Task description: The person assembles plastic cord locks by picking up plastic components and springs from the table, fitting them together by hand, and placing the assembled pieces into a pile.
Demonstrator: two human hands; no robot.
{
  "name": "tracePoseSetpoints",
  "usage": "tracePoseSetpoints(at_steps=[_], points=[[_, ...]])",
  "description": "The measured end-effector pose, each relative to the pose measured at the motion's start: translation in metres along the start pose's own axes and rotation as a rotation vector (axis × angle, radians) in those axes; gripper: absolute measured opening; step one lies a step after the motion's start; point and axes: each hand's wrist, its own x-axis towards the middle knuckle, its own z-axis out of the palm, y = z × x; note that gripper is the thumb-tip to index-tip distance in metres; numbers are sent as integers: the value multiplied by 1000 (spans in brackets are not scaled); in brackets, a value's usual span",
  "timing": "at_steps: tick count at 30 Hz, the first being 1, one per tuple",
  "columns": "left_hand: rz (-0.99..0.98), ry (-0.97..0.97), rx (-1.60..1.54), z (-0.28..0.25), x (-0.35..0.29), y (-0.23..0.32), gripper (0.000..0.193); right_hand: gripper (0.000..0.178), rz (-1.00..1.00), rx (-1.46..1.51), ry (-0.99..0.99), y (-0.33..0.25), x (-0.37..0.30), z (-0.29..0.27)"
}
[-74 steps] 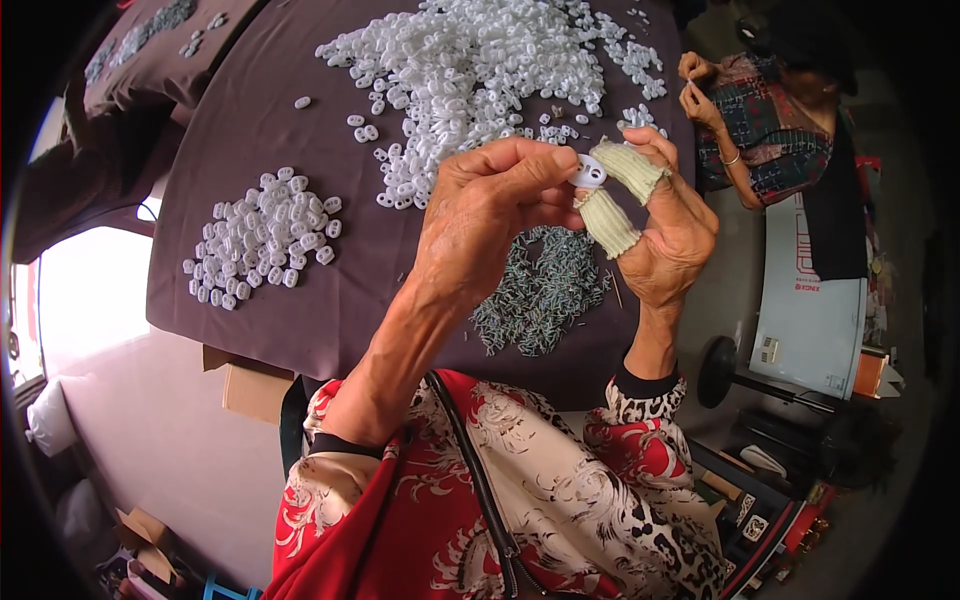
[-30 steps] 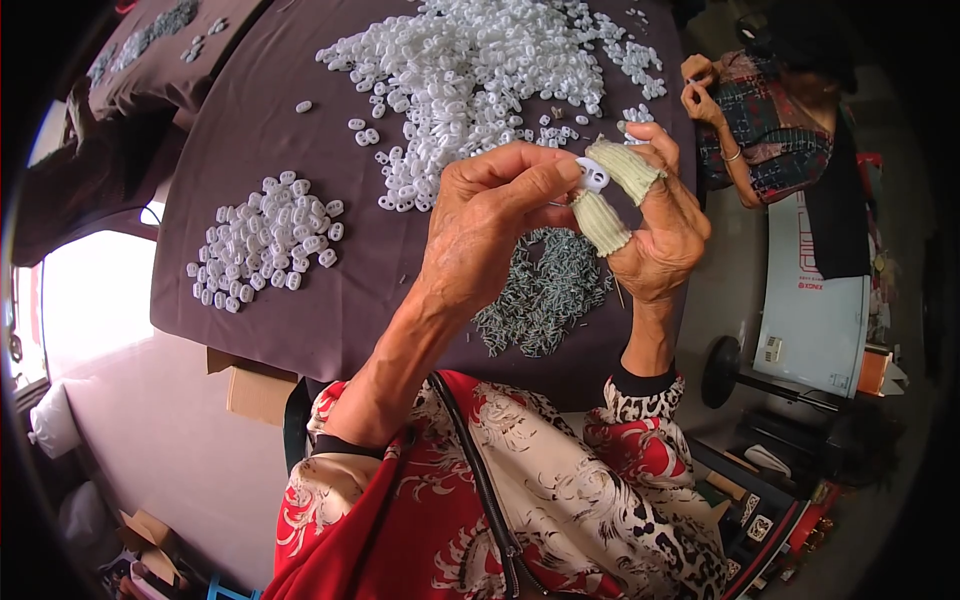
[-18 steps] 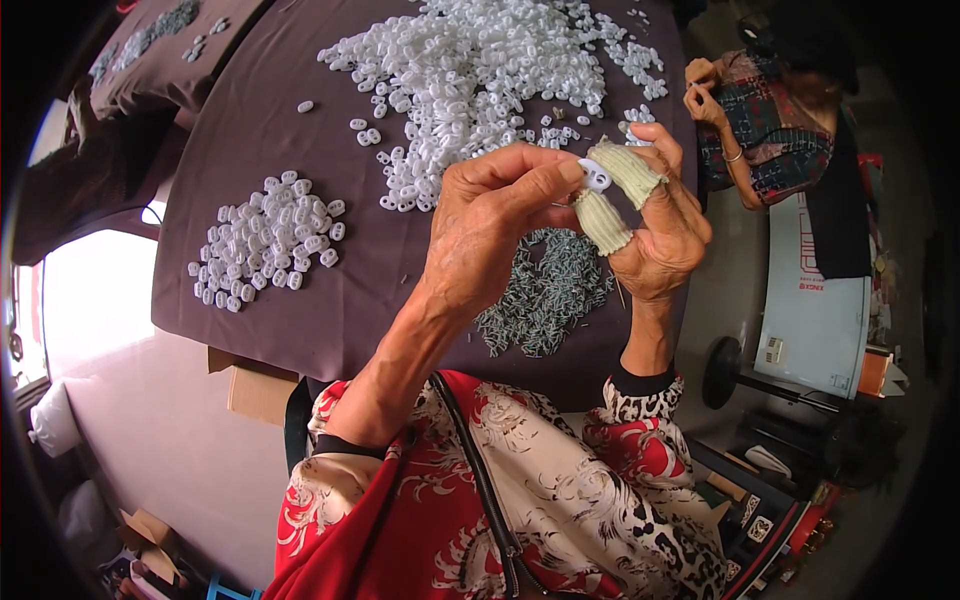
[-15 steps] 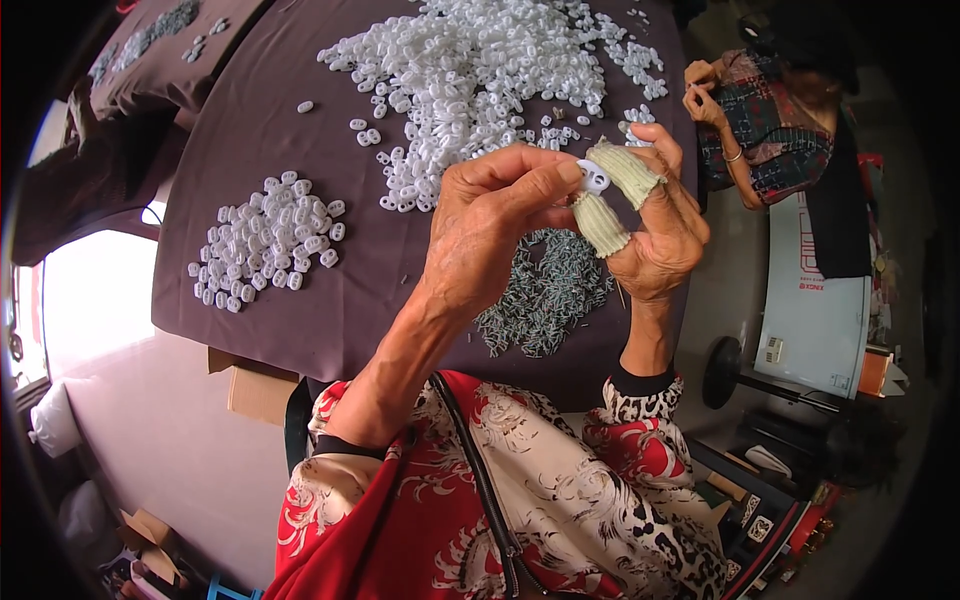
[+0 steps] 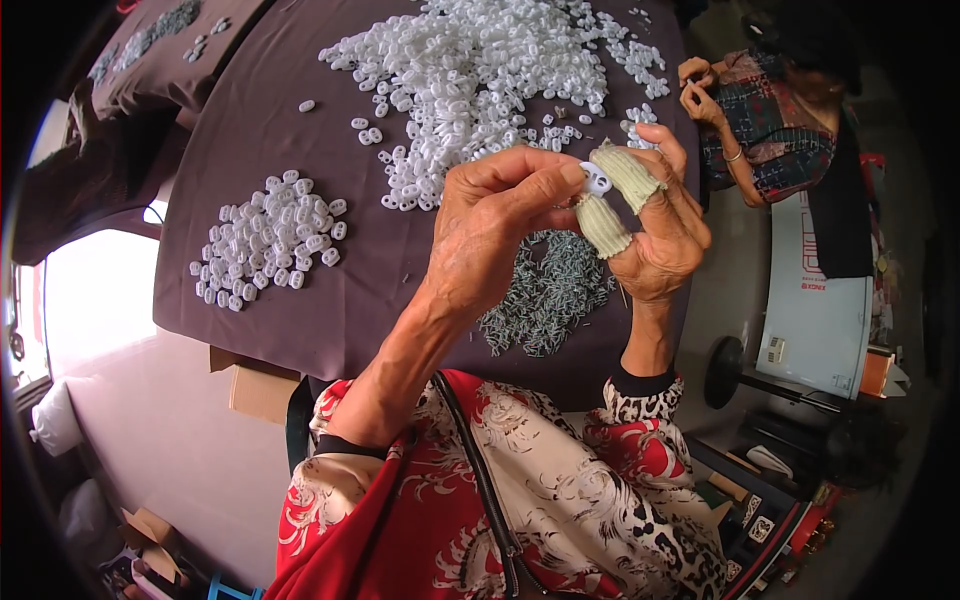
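Observation:
Above the table, my left hand [image 5: 497,205] pinches one end of a small white plastic two-hole cord lock [image 5: 596,178] between thumb and finger. Its other end sits between the thumb and index finger of my right hand [image 5: 665,235]. Pale knitted finger covers [image 5: 602,226] wrap those two right fingertips, while the other right fingers curl behind. Whatever else may lie between the fingertips is too small to make out. Below my hands spreads a pile of thin grey-green spring-like pieces [image 5: 545,305].
A big heap of white plastic pieces [image 5: 480,70] covers the far part of the brown cloth-covered table [image 5: 270,130]. A smaller pile of white two-hole pieces [image 5: 268,240] lies at the left. Another person [image 5: 775,120] sits at the right, hands raised. A cardboard box [image 5: 262,390] stands below the near edge.
Both hands keep their grip on the white cord lock with hardly any movement. At the right, the other person's hands have shifted slightly.

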Motion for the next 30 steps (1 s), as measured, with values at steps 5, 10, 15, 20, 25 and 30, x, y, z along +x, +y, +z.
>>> tracePoseSetpoints(at_steps=[5, 10, 15, 20, 25, 30], points=[[-6, -14, -5, 0, 1, 0, 17, 28, -2, 34, -8, 2, 0, 0], [-7, -38, 10, -1, 1, 0, 14, 29, 20, 10, -9, 1, 0, 0], [14, -41, -8, 0, 1, 0, 17, 29, 51, 39, -19, 3, -3, 0], [35, -60, 5, 0, 3, -3, 17, 28, 128, 122, -24, 8, -9, 0], [36, -64, 6, -2, 4, -3, 17, 29, 145, 97, -32, 7, -11, 0], [36, -30, 45, -9, 5, -3, 17, 32, 88, 61, -60, 5, -6, 5]])
